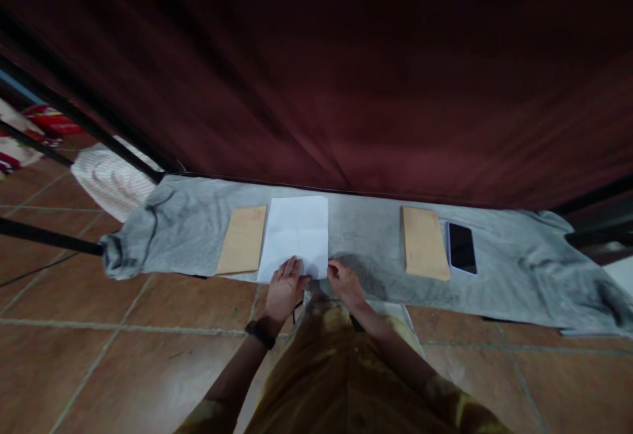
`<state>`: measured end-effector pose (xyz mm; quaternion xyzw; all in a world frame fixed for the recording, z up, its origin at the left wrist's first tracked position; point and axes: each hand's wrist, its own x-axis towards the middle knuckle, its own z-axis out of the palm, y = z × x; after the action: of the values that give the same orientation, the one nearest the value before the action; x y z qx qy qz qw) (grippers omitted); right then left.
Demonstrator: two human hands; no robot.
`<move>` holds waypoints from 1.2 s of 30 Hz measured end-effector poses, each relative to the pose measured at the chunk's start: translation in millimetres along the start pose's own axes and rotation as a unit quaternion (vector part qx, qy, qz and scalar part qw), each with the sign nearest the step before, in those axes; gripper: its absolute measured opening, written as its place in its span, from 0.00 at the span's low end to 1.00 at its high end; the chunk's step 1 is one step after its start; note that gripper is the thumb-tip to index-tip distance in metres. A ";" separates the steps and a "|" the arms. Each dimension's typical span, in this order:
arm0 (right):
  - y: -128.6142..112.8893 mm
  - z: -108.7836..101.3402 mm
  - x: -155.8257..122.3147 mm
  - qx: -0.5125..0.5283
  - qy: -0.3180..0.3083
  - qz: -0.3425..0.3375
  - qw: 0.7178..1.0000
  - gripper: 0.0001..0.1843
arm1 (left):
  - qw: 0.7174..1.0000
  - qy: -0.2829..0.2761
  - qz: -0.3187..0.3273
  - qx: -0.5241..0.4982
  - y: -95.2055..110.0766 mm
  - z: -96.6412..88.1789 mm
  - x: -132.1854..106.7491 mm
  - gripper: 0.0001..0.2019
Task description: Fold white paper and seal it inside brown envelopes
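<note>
A white sheet of paper (297, 229) with faint crease lines lies on a grey cloth, slightly left of centre. My left hand (285, 285) rests on its near edge, fingers stretched flat and thumb pointing right. At the sheet's near right corner, my right hand (343, 282) has thumb and fingertips pinched together on the paper edge. Just left of the sheet is a brown envelope (242, 239) with a small reddish mark near its top. Another brown envelope or stack of envelopes (426, 243) lies further right, beside a phone (462, 248) with a dark screen.
The grey cloth (173, 236) covers a long narrow surface. Behind it hangs a dark red curtain (356, 111). Dark metal bars (54, 236) stand at the left, near a striped white cloth (113, 177). Brown floor tiles (163, 355) show in front.
</note>
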<state>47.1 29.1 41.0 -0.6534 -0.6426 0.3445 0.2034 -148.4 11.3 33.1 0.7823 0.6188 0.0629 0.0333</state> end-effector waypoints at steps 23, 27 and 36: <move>7.8 -19.4 5.6 0.433 0.041 0.119 0.893 0.22 | 0.953 0.189 -0.067 -0.228 -3.9 -11.0 -8.6 0.29; 46.4 -54.4 -25.3 0.469 0.079 0.120 0.871 0.25 | 0.852 0.187 -0.232 -0.431 -7.0 -26.1 5.8 0.29; 108.1 -69.8 -80.5 0.438 0.078 0.173 0.878 0.20 | 0.550 -0.076 -0.312 -0.771 39.4 -26.7 61.0 0.21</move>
<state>177.5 -47.3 27.1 -0.6229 -0.2846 0.5683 0.4561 -100.3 60.7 68.1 0.2168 0.5333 0.4419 0.6879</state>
